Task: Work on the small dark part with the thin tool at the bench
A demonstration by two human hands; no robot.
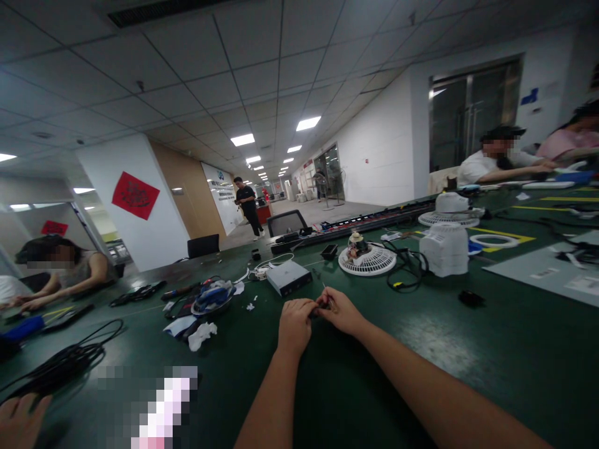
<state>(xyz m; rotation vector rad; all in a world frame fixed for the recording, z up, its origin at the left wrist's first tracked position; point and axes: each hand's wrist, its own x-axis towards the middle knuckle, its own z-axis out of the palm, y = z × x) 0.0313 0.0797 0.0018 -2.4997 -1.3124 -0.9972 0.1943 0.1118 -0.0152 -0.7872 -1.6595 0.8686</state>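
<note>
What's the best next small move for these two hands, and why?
I'd probably ease the right bare hand's grip slightly while the left bare hand steadies the small dark item: both hands' fingertips meet around it, hiding most of it, so how it sits can't be told. Bare dark-green tabletop lies below should it slip.

Fan parts (367,260) on a workbench (515,349) suggest a workshop.

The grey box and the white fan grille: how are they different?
The grey box has straight edges; the white fan grille is round. The box's top is smooth, while the grille has lots of slits. Both rest on the green table.
</note>
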